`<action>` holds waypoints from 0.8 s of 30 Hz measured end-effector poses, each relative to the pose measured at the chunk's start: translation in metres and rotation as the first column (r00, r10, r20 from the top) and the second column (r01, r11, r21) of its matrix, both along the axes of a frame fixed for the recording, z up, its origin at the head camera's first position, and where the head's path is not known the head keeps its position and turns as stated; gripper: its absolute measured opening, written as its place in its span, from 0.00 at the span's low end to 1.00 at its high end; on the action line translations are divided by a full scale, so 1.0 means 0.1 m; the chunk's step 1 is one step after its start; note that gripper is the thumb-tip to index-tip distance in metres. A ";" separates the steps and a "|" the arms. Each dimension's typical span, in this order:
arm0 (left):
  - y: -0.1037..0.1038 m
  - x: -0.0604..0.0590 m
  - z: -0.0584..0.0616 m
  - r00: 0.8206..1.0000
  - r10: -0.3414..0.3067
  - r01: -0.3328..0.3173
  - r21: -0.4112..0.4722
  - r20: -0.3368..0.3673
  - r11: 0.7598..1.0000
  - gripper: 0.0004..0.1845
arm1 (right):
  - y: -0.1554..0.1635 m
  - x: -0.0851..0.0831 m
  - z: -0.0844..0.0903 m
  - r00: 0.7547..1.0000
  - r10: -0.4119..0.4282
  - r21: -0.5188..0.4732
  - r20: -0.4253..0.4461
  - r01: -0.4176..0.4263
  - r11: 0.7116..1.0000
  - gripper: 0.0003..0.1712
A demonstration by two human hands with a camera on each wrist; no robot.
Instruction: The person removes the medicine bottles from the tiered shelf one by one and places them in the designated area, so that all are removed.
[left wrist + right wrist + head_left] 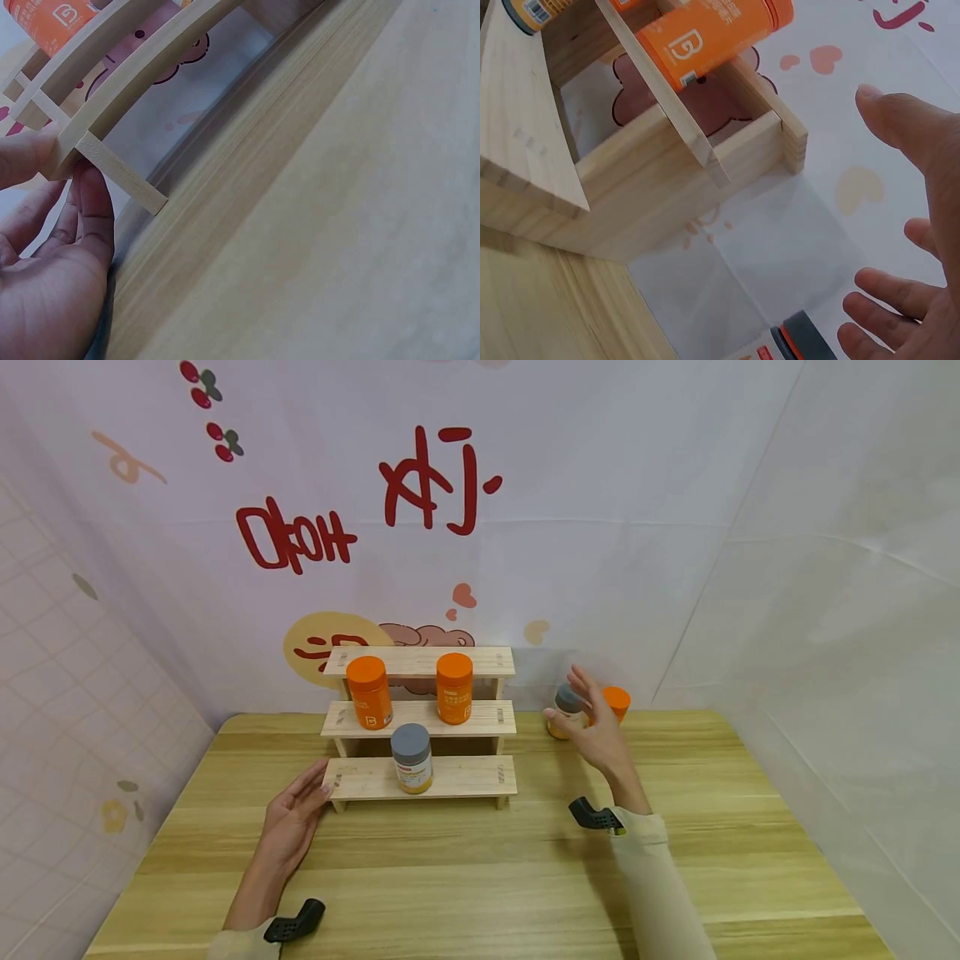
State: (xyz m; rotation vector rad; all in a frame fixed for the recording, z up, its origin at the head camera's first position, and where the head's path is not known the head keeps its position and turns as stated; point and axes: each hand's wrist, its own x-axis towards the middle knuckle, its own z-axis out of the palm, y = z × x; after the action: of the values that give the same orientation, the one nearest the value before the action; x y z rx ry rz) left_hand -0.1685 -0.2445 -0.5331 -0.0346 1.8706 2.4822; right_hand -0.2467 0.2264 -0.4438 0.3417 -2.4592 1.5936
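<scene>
Counting three orange bottles (370, 692), two grey-capped bottles (412, 758)

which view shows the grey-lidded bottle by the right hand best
The head view: the grey-lidded bottle stands whole on the table, right of the wooden stepped shelf, at the right hand. The right wrist view catches only its lid edge at the bottom. The left wrist view misses it.

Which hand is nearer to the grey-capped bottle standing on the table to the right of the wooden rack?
Right. The right hand is open right at the grey-capped bottle, fingers spread around it. The left hand rests far off at the wooden rack's lower-left corner.
</scene>
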 end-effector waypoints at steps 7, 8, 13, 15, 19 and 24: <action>0.00 0.01 -0.01 1.000 0.001 -0.001 -0.010 0.003 1.000 0.37 | -0.13 0.02 -0.03 0.997 0.066 -0.037 0.029 -0.065 0.997 0.50; 0.00 0.02 -0.01 1.000 0.002 -0.002 -0.012 0.003 1.000 0.37 | -0.15 0.02 -0.04 0.997 0.074 -0.035 0.026 -0.073 0.997 0.50; 0.00 0.01 -0.01 1.000 0.000 0.000 -0.013 0.003 1.000 0.37 | -0.22 0.05 -0.03 0.996 0.090 -0.045 0.008 -0.089 0.995 0.49; 0.00 0.00 0.00 1.000 0.000 0.000 -0.010 0.003 1.000 0.37 | -0.24 0.05 -0.02 0.995 0.102 -0.059 -0.001 -0.102 0.993 0.48; 0.00 0.00 0.01 1.000 0.005 -0.005 -0.002 0.008 1.000 0.38 | -0.33 0.08 0.03 0.990 0.139 -0.088 0.001 -0.138 0.986 0.46; 0.01 0.00 0.02 1.000 0.009 -0.009 0.008 0.011 1.000 0.37 | -0.42 0.10 0.02 0.985 0.173 -0.104 -0.023 -0.175 0.979 0.45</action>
State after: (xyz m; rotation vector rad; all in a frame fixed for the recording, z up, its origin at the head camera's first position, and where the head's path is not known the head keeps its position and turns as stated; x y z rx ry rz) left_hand -0.1684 -0.2440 -0.5308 -0.0570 1.8603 2.4899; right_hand -0.2364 0.1848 -0.4417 0.5629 -2.3801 1.7743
